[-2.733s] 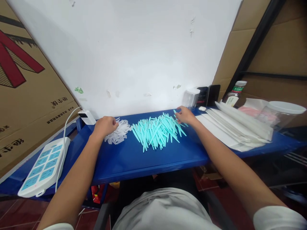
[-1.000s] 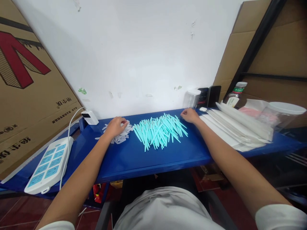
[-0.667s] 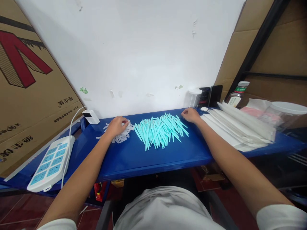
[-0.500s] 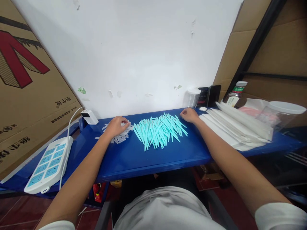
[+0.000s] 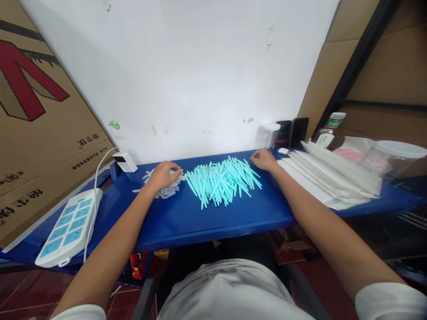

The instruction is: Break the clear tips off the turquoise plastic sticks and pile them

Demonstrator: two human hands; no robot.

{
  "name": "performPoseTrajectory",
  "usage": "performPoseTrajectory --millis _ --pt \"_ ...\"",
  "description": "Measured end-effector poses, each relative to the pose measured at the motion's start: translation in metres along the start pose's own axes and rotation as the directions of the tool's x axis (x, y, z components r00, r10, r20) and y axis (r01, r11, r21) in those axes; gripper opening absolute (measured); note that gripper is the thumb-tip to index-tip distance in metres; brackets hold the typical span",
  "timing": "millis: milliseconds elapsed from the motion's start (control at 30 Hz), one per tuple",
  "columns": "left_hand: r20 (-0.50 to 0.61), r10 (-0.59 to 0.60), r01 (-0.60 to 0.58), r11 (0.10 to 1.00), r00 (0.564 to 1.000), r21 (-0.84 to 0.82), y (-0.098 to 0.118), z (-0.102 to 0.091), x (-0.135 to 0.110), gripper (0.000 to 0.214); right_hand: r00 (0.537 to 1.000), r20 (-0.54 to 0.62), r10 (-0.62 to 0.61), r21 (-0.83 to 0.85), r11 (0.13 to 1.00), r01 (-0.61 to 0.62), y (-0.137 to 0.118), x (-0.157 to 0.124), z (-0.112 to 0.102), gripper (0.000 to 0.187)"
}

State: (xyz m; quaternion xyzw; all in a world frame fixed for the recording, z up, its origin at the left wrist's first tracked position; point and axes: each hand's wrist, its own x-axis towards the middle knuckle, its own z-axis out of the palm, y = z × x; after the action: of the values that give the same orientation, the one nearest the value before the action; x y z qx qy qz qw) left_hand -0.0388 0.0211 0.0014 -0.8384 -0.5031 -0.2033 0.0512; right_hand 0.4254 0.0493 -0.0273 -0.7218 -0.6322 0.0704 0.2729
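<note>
My left hand rests over a loose pile of small clear plastic caps on the blue table. Its fingers are loosely curved, with a gap between thumb and forefinger and nothing seen in it. A wide heap of thin turquoise sticks, shaped like slim handles with pale tips, lies to the right of the caps. At the heap's far right end, my right hand rests on the table with its fingers curled together. It holds nothing that I can see, and its palm side is hidden.
A stack of white padded envelopes lies on the right, with a clear jar, phones and a bottle behind. To the left are a power strip and a small white device. A wall borders the table's back.
The view has shifted very slightly. Both hands, the caps and the turquoise sticks stay where they were.
</note>
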Motion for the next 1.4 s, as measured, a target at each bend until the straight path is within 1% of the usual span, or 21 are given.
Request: performPoseTrajectory --millis 267,500,600,900,1400 --pt "0.021 0.004 -0.004 1.000 1.000 0.004 -0.0007 0.0026 0.0003 0.040 1.000 -0.018 0.025 0.000 1.000 -0.025 -0.0006 -0.0001 -0.0027 0.016" --pt "0.011 0.008 -0.008 1.000 1.000 0.005 0.0012 0.0015 0.0003 0.039 1.000 0.013 0.014 0.002 1.000 -0.014 -0.0007 -0.0006 -0.0015 0.016" --pt "-0.009 0.016 -0.016 1.000 1.000 0.001 0.0025 0.0015 0.0000 0.039 1.000 0.014 0.014 0.001 1.000 -0.014 -0.0009 -0.0007 -0.0017 0.017" --pt "-0.014 0.036 -0.036 0.999 0.999 -0.007 0.0026 0.0020 0.0005 0.037 1.000 0.024 0.001 -0.010 1.000 -0.001 0.0026 0.0022 0.0010 0.017" --pt "0.008 0.062 -0.062 0.998 0.998 -0.018 0.0038 0.0030 0.0002 0.038 0.999 0.052 -0.014 -0.008 1.000 0.015 0.0047 0.0033 0.0029 0.018"
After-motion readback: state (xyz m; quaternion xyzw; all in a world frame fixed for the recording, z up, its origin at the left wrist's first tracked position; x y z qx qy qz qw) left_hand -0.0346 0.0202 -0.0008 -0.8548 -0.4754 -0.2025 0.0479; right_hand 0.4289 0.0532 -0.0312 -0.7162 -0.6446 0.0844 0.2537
